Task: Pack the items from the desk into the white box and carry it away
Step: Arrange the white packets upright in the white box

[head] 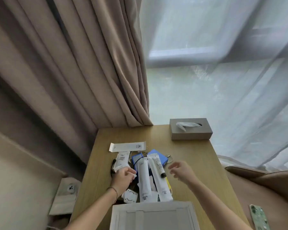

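Note:
A heap of items lies mid-desk: two long white tubes (144, 178) side by side, a third white tube (121, 161) to their left, blue flat packs (155, 155), cables and a round white gadget (129, 197). My left hand (122, 178) curls its fingers around the near end of the left tube. My right hand (181, 170) hovers right of the heap with loosely bent fingers, holding nothing. The white box (152, 216) sits at the near desk edge, open side up, between my forearms.
A flat white packet (127, 146) lies behind the heap. A grey tissue box (190, 129) stands at the far right corner of the wooden desk (198, 163). A phone (259, 217) lies on a brown seat to the right. Curtains hang behind.

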A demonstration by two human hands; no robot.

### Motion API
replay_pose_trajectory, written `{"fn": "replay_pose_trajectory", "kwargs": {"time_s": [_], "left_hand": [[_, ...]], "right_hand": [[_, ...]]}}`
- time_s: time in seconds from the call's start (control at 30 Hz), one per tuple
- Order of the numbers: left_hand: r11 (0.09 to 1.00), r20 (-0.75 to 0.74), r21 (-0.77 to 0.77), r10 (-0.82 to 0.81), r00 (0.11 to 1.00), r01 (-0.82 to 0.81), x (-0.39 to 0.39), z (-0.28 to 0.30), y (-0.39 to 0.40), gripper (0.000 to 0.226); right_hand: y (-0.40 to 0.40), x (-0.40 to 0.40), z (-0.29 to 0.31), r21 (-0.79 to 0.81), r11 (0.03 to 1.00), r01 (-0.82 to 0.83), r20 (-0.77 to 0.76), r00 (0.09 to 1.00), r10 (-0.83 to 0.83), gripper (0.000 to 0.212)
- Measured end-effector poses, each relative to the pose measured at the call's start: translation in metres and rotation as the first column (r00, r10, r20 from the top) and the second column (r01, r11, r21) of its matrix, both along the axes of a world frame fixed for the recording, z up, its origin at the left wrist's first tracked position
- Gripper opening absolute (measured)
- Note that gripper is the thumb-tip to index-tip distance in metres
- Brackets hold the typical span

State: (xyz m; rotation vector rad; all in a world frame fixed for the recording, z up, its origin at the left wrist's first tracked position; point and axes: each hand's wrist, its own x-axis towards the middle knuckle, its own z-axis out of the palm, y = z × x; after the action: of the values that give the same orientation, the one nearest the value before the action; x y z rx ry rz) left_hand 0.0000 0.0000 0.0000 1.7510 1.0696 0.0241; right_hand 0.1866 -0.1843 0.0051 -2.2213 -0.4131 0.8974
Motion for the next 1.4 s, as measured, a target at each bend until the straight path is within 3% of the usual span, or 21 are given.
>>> {"fn": "replay_pose_trajectory", "kwargs": {"time_s": [0.13,0.27,0.43,0.67,0.77,0.9,1.07,1.27,1.4], "left_hand": [[1.000,-0.092,-0.009,-0.030,0.995,0.029,0.012,-0.009,0.005,0.026],[0.999,-0.172,0.018,-0.047,0.984,0.051,0.018,-0.016,0.000,0.023],[0.997,-0.247,0.016,-0.066,0.967,0.073,0.029,-0.026,-0.004,0.020],[0.996,-0.292,-0.005,-0.086,0.953,0.089,0.035,-0.034,-0.017,0.044],[0.996,-0.320,0.002,-0.088,0.943,0.094,0.039,-0.037,-0.022,0.056],[0.992,-0.391,0.064,-0.073,0.918,0.106,0.047,-0.041,-0.023,0.078],[0.982,-0.500,0.122,-0.065,0.863,0.145,0.060,-0.048,-0.028,0.105],[0.988,-0.472,0.141,0.014,0.882,0.060,0.056,-0.058,-0.025,0.088],[0.993,-0.328,0.077,0.107,0.939,-0.086,0.041,-0.054,-0.017,0.052]], "right_hand": [[0.026,-0.003,-0.018,-0.190,0.972,-0.137,0.066,0.986,0.152,0.028],[0.034,-0.009,-0.037,-0.398,0.900,-0.180,0.030,0.977,0.209,0.019],[0.044,-0.014,-0.057,-0.482,0.855,-0.192,-0.012,0.977,0.213,0.041],[0.042,-0.013,-0.070,-0.278,0.953,-0.119,-0.228,0.972,0.054,0.041],[0.038,-0.007,-0.062,-0.146,0.989,-0.038,-0.348,0.937,-0.016,0.036],[0.031,0.000,-0.045,-0.084,0.996,0.028,-0.487,0.871,-0.066,0.027],[0.022,0.000,-0.025,0.002,0.998,0.065,-0.592,0.804,-0.051,0.041],[0.003,-0.008,-0.005,0.101,0.995,-0.016,-0.517,0.854,0.066,0.038],[-0.007,-0.021,0.008,0.154,0.987,0.035,-0.446,0.894,0.038,0.029]]}}
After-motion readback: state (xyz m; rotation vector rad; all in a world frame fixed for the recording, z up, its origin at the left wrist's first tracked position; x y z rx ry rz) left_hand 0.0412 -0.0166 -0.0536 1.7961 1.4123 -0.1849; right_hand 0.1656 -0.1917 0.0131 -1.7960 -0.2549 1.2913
